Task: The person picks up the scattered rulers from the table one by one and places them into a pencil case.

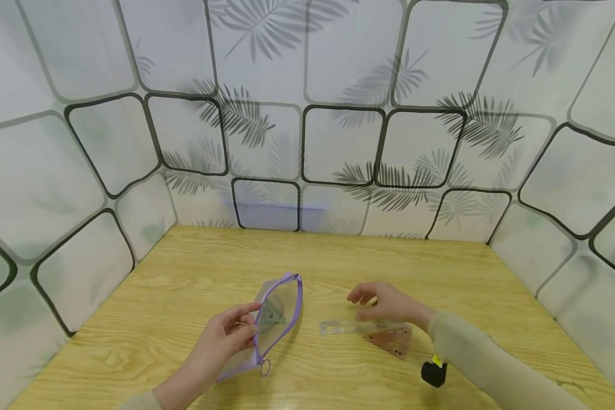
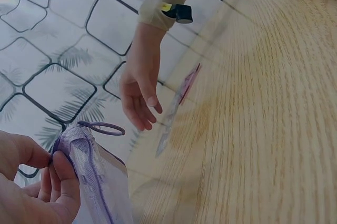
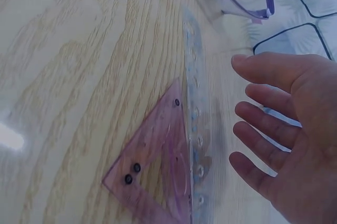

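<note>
My left hand (image 1: 232, 336) pinches the edge of a translucent zip pouch (image 1: 246, 364) with purple trim, whose mouth gapes toward the right. Inside it a clear protractor (image 1: 273, 314) and a greenish set square show through. My right hand (image 1: 384, 303), fingers loosely bent and holding nothing, hovers above a clear ruler (image 1: 338, 327). Beside the ruler lies a pink triangular set square (image 1: 393, 340), partly overlapping it. The right wrist view shows the ruler (image 3: 196, 129) along the set square (image 3: 150, 140), with the fingers (image 3: 266, 121) spread apart from both.
The wood-grain table (image 1: 184, 267) is bounded by a patterned curtain (image 1: 338, 142) at the back and sides. A small black device (image 1: 433, 373) with a yellow tab is on the right sleeve. A purple pull loop (image 1: 265, 367) hangs from the pouch's near corner.
</note>
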The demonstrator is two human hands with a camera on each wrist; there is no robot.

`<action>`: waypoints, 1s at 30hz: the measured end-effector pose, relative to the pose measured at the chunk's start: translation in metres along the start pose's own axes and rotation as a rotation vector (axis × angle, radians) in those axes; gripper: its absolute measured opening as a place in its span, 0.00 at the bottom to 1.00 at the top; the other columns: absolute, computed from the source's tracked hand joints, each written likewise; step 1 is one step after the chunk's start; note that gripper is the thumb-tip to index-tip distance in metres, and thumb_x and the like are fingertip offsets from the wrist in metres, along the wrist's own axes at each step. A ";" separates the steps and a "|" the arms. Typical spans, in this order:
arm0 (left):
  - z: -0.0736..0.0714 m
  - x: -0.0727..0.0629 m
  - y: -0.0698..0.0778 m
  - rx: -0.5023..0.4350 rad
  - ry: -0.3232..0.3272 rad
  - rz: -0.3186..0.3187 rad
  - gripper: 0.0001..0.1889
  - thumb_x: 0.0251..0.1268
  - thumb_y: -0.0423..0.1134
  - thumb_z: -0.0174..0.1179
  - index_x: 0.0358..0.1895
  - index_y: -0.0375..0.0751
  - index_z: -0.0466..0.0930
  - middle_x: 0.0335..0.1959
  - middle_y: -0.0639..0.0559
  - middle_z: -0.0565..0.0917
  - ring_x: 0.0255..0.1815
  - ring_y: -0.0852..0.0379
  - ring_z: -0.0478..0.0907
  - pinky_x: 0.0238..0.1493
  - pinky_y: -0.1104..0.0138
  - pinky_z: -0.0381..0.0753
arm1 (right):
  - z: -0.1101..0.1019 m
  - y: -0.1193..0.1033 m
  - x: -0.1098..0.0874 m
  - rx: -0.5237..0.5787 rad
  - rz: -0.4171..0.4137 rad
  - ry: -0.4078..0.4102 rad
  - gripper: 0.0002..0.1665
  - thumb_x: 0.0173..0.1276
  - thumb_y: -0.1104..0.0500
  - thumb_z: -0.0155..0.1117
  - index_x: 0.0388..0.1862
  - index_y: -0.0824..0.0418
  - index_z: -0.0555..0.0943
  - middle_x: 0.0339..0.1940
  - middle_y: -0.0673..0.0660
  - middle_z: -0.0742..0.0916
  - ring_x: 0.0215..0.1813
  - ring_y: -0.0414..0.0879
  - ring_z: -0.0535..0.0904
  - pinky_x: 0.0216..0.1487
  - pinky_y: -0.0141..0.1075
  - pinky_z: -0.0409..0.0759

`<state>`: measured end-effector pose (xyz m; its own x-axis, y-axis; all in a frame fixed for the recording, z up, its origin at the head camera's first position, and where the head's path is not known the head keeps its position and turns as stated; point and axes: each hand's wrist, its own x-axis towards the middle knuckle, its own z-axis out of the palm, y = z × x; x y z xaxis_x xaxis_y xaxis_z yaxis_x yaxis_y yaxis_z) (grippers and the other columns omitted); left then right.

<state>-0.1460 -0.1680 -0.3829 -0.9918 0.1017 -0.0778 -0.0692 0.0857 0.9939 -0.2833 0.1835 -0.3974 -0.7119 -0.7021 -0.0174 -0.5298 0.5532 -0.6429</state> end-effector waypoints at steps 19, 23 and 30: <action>0.001 -0.001 0.000 -0.004 -0.009 -0.010 0.28 0.69 0.32 0.57 0.70 0.30 0.65 0.40 0.53 0.73 0.41 0.61 0.76 0.46 0.70 0.85 | -0.002 0.013 -0.006 -0.041 -0.032 -0.102 0.21 0.64 0.59 0.71 0.56 0.56 0.80 0.54 0.55 0.84 0.52 0.50 0.79 0.51 0.40 0.83; 0.001 -0.001 0.001 -0.002 -0.013 -0.003 0.28 0.69 0.32 0.56 0.70 0.30 0.65 0.41 0.53 0.73 0.41 0.61 0.76 0.46 0.70 0.85 | -0.002 0.012 -0.006 -0.052 -0.036 -0.098 0.21 0.62 0.59 0.71 0.55 0.56 0.80 0.53 0.55 0.84 0.51 0.49 0.78 0.50 0.39 0.83; 0.001 -0.002 0.001 0.005 -0.015 -0.004 0.28 0.69 0.33 0.57 0.70 0.30 0.65 0.41 0.53 0.73 0.42 0.61 0.76 0.47 0.70 0.85 | 0.001 0.010 -0.007 -0.068 -0.037 -0.095 0.20 0.62 0.61 0.70 0.54 0.55 0.81 0.50 0.54 0.82 0.52 0.47 0.77 0.51 0.36 0.81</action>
<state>-0.1445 -0.1673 -0.3818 -0.9898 0.1159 -0.0829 -0.0725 0.0909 0.9932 -0.2830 0.1932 -0.4045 -0.6464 -0.7599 -0.0689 -0.5873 0.5532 -0.5908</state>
